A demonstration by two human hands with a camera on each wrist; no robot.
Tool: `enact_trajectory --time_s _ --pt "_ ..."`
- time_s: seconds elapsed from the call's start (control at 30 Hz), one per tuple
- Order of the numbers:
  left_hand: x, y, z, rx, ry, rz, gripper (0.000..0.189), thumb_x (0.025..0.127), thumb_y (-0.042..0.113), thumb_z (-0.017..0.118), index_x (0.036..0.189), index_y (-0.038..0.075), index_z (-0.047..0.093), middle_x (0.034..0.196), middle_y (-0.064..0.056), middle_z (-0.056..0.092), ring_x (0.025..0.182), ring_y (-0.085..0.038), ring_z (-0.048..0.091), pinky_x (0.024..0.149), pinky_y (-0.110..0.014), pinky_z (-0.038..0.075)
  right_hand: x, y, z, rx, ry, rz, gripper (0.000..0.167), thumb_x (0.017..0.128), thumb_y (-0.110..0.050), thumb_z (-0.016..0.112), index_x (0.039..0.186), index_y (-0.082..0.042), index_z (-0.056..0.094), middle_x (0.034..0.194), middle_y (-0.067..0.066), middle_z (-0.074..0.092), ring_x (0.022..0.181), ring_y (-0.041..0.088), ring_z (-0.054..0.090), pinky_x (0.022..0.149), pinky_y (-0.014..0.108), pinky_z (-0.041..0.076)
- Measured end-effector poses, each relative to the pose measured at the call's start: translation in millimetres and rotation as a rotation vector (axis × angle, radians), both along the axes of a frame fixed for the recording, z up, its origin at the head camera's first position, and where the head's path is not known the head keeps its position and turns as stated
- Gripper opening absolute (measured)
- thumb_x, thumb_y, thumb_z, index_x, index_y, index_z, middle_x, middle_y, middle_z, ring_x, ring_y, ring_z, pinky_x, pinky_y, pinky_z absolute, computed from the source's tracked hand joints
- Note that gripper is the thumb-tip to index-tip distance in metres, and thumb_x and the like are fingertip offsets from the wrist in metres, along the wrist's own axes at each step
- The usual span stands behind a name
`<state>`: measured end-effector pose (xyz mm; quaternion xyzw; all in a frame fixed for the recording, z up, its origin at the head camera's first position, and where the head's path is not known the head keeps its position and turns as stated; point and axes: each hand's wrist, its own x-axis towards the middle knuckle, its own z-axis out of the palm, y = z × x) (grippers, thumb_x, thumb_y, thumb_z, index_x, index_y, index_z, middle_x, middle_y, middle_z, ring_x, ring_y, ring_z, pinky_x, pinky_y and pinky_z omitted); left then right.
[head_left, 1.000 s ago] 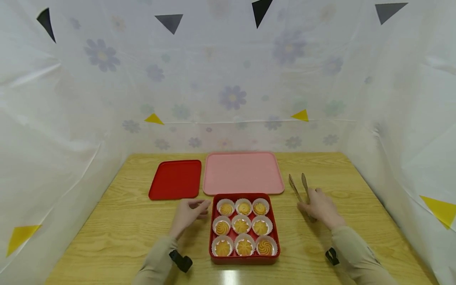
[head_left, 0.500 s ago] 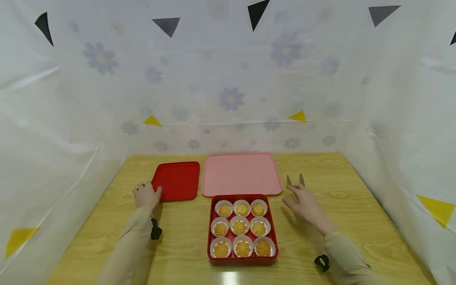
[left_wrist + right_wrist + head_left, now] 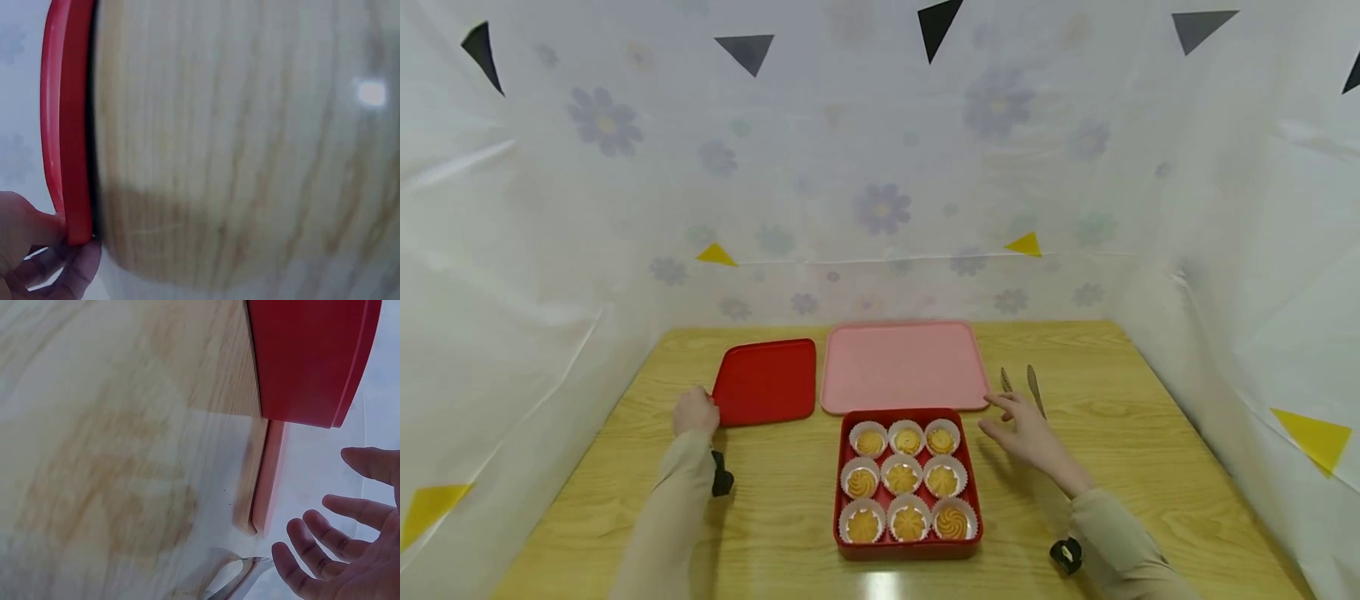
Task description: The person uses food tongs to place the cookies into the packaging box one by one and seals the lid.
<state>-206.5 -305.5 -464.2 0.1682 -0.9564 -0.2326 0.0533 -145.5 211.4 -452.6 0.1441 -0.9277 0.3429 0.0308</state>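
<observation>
At the near left corner of the small red tray, my left hand pinches the rim. The left wrist view shows the thumb on top of the tray edge and the fingers beneath it. My right hand, fingers spread and holding nothing, hovers between the red box and the metal tongs. Several swirled cookies in white paper cups fill the box in rows. In the right wrist view, the tongs lie below the loosely bent fingers, partly cut off by the frame.
A large pink tray lies at the back, behind the cookie box and right of the red tray. White sheeting with flower prints encloses the wooden table at the back and sides.
My left hand has gone from beside the cookie box to the red tray and taken its edge. My right hand has come off the tongs and shifted left.
</observation>
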Motion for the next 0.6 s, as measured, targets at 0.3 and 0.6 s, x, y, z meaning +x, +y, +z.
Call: enact_trajectory --time_s 0.3,0.6 --pt "1.9 -0.5 18.8 0.184 0.163 0.066 0.033 0.089 0.006 0.046 0.096 -0.015 0.069 0.095 -0.034 0.069 0.086 -0.048 0.062 0.074 -0.052 0.052 -3.5 -0.5 6.1 -0.048 0.022 0.039 0.046 0.095 -0.016 0.067 0.133 0.009 0.058 0.124 0.029 0.061 0.094 0.033 0.064 0.073 0.039 0.054" --pt "1.8 83.6 59.8 0.253 0.461 -0.111 0.026 0.098 0.007 0.053 0.107 -0.009 0.072 0.087 -0.027 0.071 0.071 -0.037 0.066 0.056 -0.03 0.045 -20.1 -14.6 29.1 -0.296 -0.181 0.121 0.046 0.107 -0.025 0.048 0.141 0.004 0.053 0.106 0.027 0.068 0.084 0.033 0.066 0.07 0.033 0.054"
